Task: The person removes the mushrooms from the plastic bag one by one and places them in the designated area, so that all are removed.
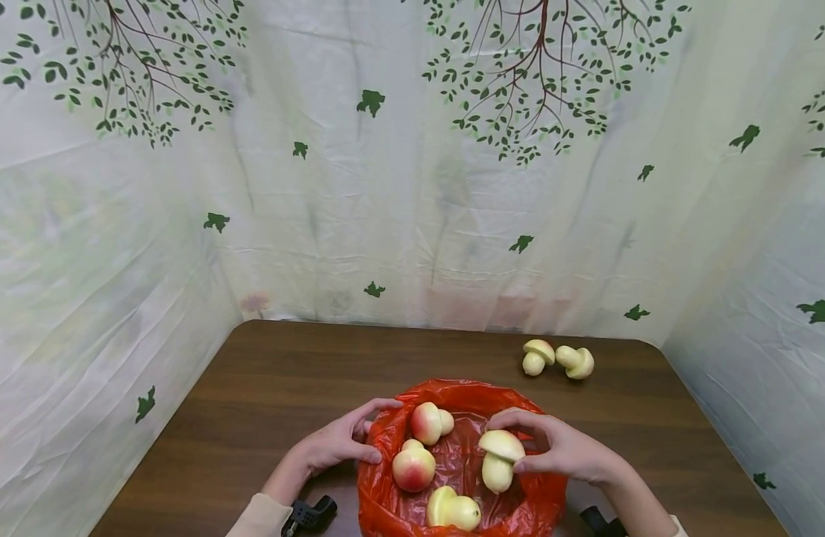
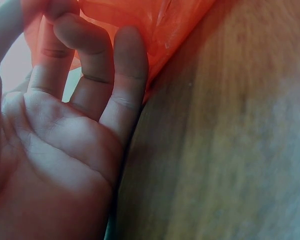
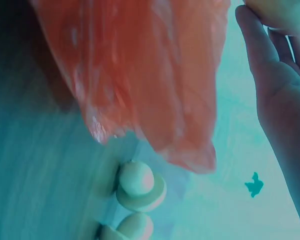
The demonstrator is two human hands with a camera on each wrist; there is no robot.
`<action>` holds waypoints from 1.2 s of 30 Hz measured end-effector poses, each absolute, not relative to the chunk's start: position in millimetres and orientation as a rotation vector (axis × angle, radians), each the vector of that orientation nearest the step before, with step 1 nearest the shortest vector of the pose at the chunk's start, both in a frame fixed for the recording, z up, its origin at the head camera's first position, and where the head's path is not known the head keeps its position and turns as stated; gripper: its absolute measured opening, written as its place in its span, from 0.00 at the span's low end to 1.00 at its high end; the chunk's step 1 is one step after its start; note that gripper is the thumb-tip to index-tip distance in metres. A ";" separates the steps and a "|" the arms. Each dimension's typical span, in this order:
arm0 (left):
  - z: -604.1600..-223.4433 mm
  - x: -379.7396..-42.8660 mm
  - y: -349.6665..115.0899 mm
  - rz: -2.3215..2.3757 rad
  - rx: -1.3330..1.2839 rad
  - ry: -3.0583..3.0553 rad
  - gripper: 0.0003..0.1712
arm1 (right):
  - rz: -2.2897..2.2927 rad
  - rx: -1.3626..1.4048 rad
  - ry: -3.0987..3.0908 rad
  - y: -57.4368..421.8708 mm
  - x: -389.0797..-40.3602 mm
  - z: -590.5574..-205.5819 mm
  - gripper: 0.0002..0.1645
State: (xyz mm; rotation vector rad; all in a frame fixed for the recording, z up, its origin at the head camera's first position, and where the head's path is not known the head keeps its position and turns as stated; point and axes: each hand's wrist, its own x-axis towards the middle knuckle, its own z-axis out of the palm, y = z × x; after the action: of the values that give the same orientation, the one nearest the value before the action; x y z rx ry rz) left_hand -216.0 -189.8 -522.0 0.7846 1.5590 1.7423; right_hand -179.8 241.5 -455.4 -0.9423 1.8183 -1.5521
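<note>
A red plastic bag (image 1: 547, 503) stands with its mouth wide at the table's front. My left hand (image 1: 342, 441) grips its left rim, thumb on the near side; in the left wrist view the fingers (image 2: 127, 65) lie against the thin plastic. Over the right part of the mouth, my right hand (image 1: 563, 447) holds a yellow-capped mushroom (image 1: 498, 473) upright between thumb and fingers. Two red-capped mushrooms, one behind (image 1: 426, 424) and one in front (image 1: 414, 470), lie inside the bag, with a pale yellow mushroom (image 1: 453, 510) nearest me.
Two more yellow mushrooms, an upright one (image 1: 536, 358) and a tipped one (image 1: 576, 363), lie close together near the back right edge of the brown wooden table (image 1: 305, 358). A cloth curtain (image 1: 399, 186) printed with leaves surrounds the table's back and sides.
</note>
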 end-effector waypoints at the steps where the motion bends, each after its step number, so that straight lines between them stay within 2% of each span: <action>1: -522.1 -216.0 -189.6 1.744 0.787 1.554 0.45 | -1.570 -0.922 1.824 243.4 -179.9 -454.0 0.31; 17: -521.5 -215.4 -190.6 1.745 0.769 1.563 0.45 | -1.782 -0.863 2.148 292.5 -197.8 -428.9 0.32; 36: -521.4 -215.6 -189.0 1.740 0.775 1.582 0.45 | -1.782 -0.641 2.558 347.4 -216.8 -435.9 0.30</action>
State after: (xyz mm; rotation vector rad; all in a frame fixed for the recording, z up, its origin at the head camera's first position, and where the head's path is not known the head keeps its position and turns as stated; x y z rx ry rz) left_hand -215.6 -189.0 -521.4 0.7749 1.5818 1.7397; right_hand -216.8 347.4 -435.9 -0.6414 2.5579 -1.7815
